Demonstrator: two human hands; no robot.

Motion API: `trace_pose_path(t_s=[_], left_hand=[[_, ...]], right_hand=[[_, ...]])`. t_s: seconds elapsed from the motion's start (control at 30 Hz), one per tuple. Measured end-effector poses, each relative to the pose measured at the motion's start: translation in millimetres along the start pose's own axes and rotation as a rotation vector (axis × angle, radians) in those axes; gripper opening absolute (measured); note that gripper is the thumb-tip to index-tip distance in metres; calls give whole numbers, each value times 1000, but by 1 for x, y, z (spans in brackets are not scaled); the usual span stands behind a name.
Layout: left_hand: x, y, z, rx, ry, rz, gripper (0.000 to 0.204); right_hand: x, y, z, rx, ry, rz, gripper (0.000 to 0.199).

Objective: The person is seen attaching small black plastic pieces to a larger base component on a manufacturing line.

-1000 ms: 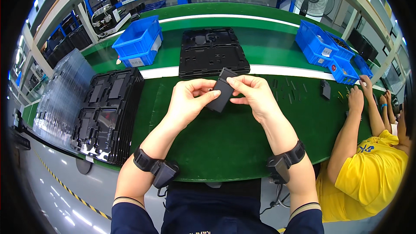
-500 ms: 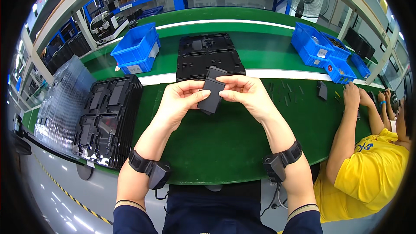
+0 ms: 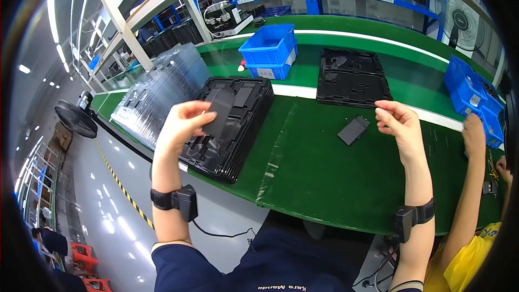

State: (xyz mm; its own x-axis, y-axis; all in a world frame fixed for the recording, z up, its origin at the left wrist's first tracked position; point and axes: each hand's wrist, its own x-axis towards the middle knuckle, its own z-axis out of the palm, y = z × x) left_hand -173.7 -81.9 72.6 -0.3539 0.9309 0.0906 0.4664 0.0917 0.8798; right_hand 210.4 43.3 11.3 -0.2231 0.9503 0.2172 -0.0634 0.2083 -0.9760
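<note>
The left hand (image 3: 183, 124) pinches a thin dark flat panel (image 3: 220, 117) between thumb and fingertips, holding it just above the stack of black moulded trays (image 3: 230, 130) that sits directly under and beyond that hand. The right hand (image 3: 398, 125) is well apart from the left, raised and loosely open, gripping nothing; its fingertips hang just beside a second dark flat piece (image 3: 353, 130) lying on the green bench top (image 3: 324, 178) to its left. The held panel looks light, stiff and smooth, likely thin plastic that could slip or mark, so its edges seem the best place to grip, as the left hand does, rather than the broad face. Beyond the right hand lies another black tray (image 3: 351, 78); beyond the left, a blue bin (image 3: 268, 51) and a fanned stack of clear trays (image 3: 162, 94). A co-worker's arm (image 3: 469, 184) in a yellow sleeve reaches in at the right hand's outer side.
</note>
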Motion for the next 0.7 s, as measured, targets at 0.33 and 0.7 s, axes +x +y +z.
trace_pose_path(t_s=[0.33, 0.7], left_hand=[[-13, -38, 2, 579, 59, 42, 38], [-25, 17, 28, 530, 190, 620, 33]], right_hand=[[-8, 12, 7, -51, -146, 20, 18], [-1, 18, 12, -122, -237, 14, 23]])
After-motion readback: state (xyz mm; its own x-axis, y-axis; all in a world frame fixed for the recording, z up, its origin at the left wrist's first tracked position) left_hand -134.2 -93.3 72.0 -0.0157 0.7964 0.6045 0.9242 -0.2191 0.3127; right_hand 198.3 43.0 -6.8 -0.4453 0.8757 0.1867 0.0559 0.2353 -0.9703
